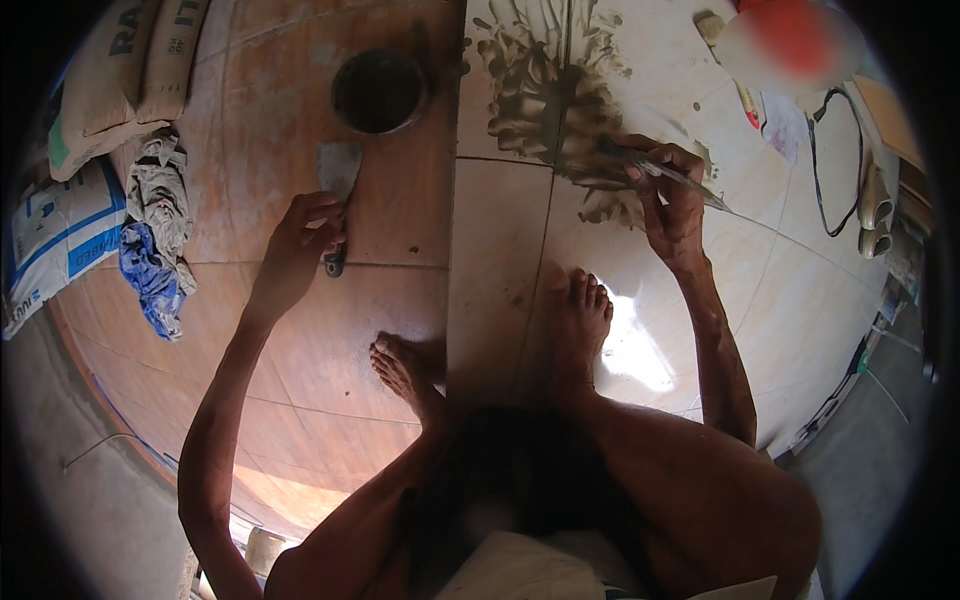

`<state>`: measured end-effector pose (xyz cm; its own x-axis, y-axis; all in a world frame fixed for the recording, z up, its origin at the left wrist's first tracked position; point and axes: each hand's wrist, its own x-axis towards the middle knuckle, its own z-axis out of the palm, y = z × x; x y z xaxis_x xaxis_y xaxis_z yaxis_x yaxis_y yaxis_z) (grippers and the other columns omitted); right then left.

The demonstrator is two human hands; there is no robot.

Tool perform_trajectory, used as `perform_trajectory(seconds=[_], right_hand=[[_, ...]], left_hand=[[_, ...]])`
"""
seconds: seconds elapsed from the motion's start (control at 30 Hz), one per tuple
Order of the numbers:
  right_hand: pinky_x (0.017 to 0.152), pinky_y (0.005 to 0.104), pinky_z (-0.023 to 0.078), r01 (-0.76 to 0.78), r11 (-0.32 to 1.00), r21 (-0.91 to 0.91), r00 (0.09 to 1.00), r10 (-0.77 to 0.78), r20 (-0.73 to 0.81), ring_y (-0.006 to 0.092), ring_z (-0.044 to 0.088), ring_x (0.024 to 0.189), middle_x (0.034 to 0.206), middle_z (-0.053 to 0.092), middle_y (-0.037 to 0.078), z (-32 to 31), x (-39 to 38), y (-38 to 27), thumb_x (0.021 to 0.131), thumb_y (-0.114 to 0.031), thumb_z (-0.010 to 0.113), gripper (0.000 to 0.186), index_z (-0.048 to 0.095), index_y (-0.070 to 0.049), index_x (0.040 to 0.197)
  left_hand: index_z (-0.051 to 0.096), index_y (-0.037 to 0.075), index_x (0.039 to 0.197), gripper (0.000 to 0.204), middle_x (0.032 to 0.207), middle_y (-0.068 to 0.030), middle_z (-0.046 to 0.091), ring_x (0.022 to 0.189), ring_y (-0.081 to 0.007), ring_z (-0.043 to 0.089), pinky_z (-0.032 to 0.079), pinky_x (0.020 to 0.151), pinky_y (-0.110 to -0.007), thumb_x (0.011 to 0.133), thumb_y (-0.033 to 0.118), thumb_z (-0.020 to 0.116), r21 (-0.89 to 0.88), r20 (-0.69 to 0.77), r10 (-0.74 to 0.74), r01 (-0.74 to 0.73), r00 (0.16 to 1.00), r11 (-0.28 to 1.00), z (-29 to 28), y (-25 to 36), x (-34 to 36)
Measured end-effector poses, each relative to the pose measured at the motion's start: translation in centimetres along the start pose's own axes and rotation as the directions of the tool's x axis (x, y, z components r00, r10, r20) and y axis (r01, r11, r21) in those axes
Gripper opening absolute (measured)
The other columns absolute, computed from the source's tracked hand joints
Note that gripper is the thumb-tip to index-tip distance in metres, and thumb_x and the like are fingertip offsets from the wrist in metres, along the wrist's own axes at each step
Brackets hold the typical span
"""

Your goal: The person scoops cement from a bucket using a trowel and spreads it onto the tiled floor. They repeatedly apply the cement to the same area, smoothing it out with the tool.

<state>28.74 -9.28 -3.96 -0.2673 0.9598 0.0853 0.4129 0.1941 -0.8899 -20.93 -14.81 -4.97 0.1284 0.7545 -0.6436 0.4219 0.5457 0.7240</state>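
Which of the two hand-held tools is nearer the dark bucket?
The putty knife in the left hand: its blade points toward the bucket. The tool in the right hand is farther off, by dark smears.

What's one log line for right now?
left hand: holding grey flat-bladed scraper | right hand: holding thin flat metal tool | dark-grey smear: on cream tile floor

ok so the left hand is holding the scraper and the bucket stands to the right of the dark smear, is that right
Not quite: the bucket stands to the left of the dark smear, as the head view shows. The left hand is holding the scraper.
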Motion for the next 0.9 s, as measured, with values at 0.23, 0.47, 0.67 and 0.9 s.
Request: perform_trajectory(seconds=[0.23,0.47,0.67,0.9], right_hand=[[0.102,0.0435,0.063,-0.011,0.998,-0.054,0.999,0.013,0.033,0.0304,0.071,0.127,0.144,0.066,0.024,0.1,-0.5,0.2,0.11,0.004,0.059,0.032,0.034,-0.005,0.129],[0.097,0.0407,0.062,0.136,0.972,-0.192,0.99,-0.126,0.064,0.03,0.073,0.12,0.144,0.067,0.024,0.0,-0.4,0.6,0.11,0.005,0.058,0.033,0.033,-0.005,0.13],[0.091,0.0386,0.062,0.105,0.992,-0.069,0.994,-0.104,0.008,0.0275,0.074,0.117,0.143,0.067,0.024,1.0,-0.1,0.3,0.111,0.005,0.056,0.032,0.032,-0.005,0.131],[0.092,0.0379,0.063,0.117,0.982,-0.146,0.993,-0.111,0.047,0.0275,0.075,0.114,0.143,0.067,0.026,0.5,-0.5,0.7,0.112,0.003,0.054,0.029,0.032,-0.005,0.13]], left_hand=[[0.051,0.006,0.153,0.048,0.146,-0.0141,0.065,0.111,-0.0194,0.073,0.059,0.1,-0.037,0.112,0.029,0.064,-0.014,0.0,-0.057,0.057,0.998,0.998,0.0,-0.1,-0.2],[0.051,0.005,0.152,0.05,0.145,-0.0145,0.065,0.11,-0.0193,0.073,0.059,0.1,-0.037,0.113,0.034,0.065,-0.013,0.0,-0.025,0.025,1.0,1.0,0.1,-0.4,-0.2],[0.052,0.006,0.152,0.049,0.145,-0.0142,0.066,0.11,-0.0192,0.073,0.058,0.1,-0.035,0.113,0.033,0.065,-0.022,-0.03,-0.001,0.0,1.0,1.0,0.2,-0.3,-0.4],[0.052,0.007,0.152,0.05,0.144,-0.0143,0.066,0.111,-0.0195,0.073,0.058,0.099,-0.035,0.114,0.036,0.065,-0.004,-0.026,0.017,-0.017,1.0,1.0,0.3,0.2,-0.1]])
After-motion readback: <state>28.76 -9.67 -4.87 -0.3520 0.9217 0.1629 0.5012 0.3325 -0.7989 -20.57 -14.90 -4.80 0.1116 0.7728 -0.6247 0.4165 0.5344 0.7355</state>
